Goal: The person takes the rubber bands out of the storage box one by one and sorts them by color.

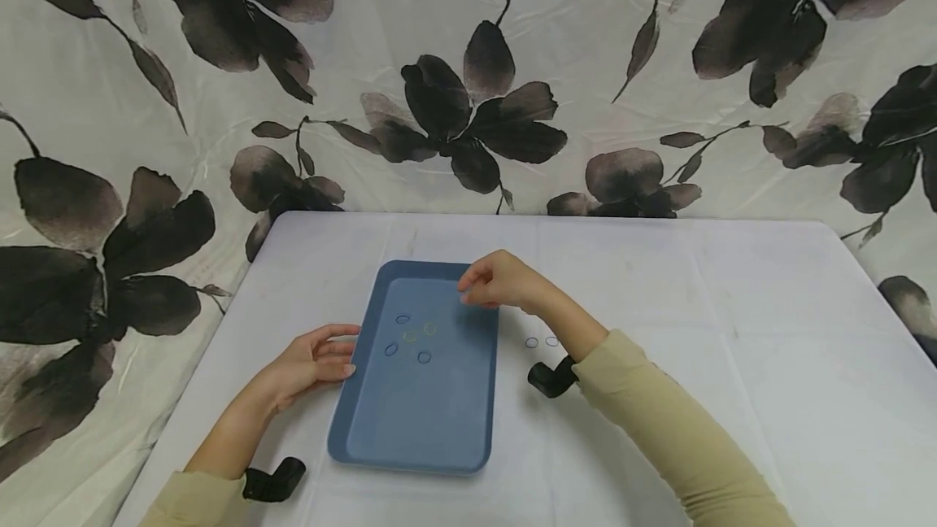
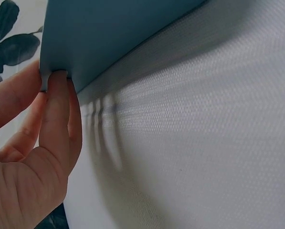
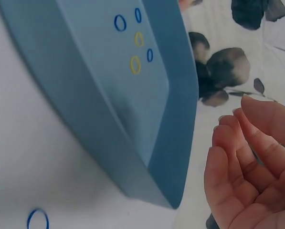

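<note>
A blue tray (image 1: pixel 417 421) lies lengthwise on the white-covered table. On its left rim my left hand (image 1: pixel 311 360) has hold, thumb on the upper side; the left wrist view shows its fingers reaching below the rim. Three thin blue rings (image 3: pixel 115 23) and two yellow rings (image 3: pixel 131 65) lie inside the tray, grouped around its middle. Over the tray's far right corner hovers my right hand (image 1: pixel 505 281), fingers loosely bent and thumb apart from them, with nothing seen between. Two more blue rings (image 1: pixel 526 342) lie on the table right of the tray, below the right forearm.
The white tablecloth (image 1: pixel 695 307) extends to both sides of the tray. Behind the table hangs a floral-patterned cloth (image 1: pixel 410 15). A black device (image 1: pixel 274 481) is on the left wrist, and another black device (image 1: pixel 549 381) is on the right.
</note>
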A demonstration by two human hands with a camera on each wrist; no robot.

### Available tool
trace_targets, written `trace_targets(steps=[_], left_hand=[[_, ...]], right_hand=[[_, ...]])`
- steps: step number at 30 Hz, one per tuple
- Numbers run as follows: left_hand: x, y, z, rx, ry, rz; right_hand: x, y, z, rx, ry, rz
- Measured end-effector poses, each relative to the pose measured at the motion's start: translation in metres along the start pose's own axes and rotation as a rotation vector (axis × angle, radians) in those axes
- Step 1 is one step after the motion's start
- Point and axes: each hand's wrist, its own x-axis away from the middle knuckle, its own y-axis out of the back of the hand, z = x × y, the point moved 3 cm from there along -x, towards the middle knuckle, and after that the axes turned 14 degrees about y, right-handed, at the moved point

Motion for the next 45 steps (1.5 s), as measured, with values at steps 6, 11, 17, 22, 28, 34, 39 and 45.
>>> trace_targets(steps=[6, 11, 17, 22, 28, 34, 39, 45], left_hand=[[0.003, 0.001, 0.002, 0.013, -0.012, 0.009], [0.001, 0.001, 0.002, 0.01, -0.016, 0.007], [0.0, 0.001, 0.003, 0.015, -0.014, 0.015], [0.003, 0.001, 0.002, 0.013, -0.014, 0.007], [0.003, 0.0, 0.0, 0.01, -0.021, 0.016], [0.004, -0.001, -0.001, 0.011, -0.021, 0.012], [0.003, -0.001, -0.001, 0.012, -0.021, 0.012], [0.001, 0.0, 0.001, 0.008, -0.027, 0.01]], right_hand=[[-0.01, -0.011, 0.003, 0.019, 0.001, 0.008], [-0.018, -0.018, 0.001, 0.027, 0.008, 0.019], [-0.028, -0.03, -0.007, 0.021, -0.002, 0.031], [-0.032, -0.042, -0.01, 0.002, -0.013, 0.041], [-0.033, -0.052, -0.021, -0.001, -0.034, -0.004], [-0.035, -0.059, -0.027, 0.011, -0.042, -0.018], [-0.037, -0.063, -0.031, 0.041, -0.055, -0.026], [-0.037, -0.066, -0.035, 0.083, -0.072, -0.047]])
